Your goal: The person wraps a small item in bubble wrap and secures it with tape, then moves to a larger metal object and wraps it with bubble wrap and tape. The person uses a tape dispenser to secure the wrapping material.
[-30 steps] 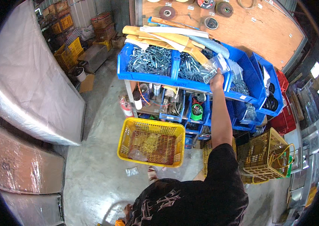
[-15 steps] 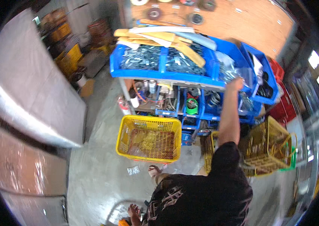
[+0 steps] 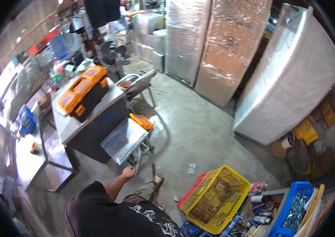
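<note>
The left hand (image 3: 129, 172) hangs curled shut just below the small steel table (image 3: 123, 140), apparently gripping nothing. The yellow basket (image 3: 216, 197) sits well right of that table. The right hand is out of view.

An orange-and-black toolbox (image 3: 82, 93) sits on the steel table (image 3: 66, 124); a yellow basket (image 3: 215, 197) stands on the floor beside a blue bin (image 3: 294, 205) of screws.

I'm counting three big plastic-wrapped units (image 3: 218, 47) standing along the back, one yellow mesh basket (image 3: 218, 197), one orange-and-black toolbox (image 3: 82, 93), one small orange case (image 3: 141, 121) on the floor, one fan (image 3: 106, 53), and one blue bin (image 3: 296, 207) (full of metal bits).
</note>
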Demonstrator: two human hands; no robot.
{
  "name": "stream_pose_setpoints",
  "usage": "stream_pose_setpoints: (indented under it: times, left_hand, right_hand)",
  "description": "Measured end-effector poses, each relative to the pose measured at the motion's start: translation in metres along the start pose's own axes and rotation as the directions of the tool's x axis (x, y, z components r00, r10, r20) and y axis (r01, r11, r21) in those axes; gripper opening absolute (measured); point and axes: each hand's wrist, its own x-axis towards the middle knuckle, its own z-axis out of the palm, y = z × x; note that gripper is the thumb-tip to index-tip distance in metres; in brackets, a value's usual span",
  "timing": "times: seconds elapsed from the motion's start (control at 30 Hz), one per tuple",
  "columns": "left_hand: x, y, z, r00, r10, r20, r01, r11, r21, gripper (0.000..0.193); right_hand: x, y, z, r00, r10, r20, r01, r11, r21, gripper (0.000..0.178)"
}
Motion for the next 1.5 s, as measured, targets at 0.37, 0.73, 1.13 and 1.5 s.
stream_pose_setpoints:
  times: [0.37, 0.73, 1.13, 1.5]
  left_hand:
    - [-0.197, -0.195, 0.04, 0.871, 0.04, 0.489, -0.199, 0.939, 0.279, 0.068]
    - [-0.362, -0.342, -0.014, 0.99, -0.041, 0.132, 0.063, 0.984, -0.165, 0.041]
    - [-0.461, -0.49, -0.113, 0.572, -0.793, -0.207, 0.522, 0.547, -0.654, 0.044]
    - [-0.511, -0.588, -0.176, 0.642, -0.765, -0.044, 0.222, 0.24, -0.945, 0.064]
  right_hand:
    - [0.087, 0.008, -0.064, 0.894, -0.349, -0.281, 0.41, 0.89, 0.199, 0.035]
    - [-0.322, -0.226, -0.158, -0.422, -0.844, 0.332, 0.302, 0.214, 0.929, 0.035]
    - [-0.695, -0.277, -0.285, -0.913, -0.401, 0.072, 0.052, 0.061, 0.997, 0.037]
    - [-0.897, -0.268, -0.176, -0.877, 0.362, 0.316, 0.258, -0.2, 0.945, 0.06]
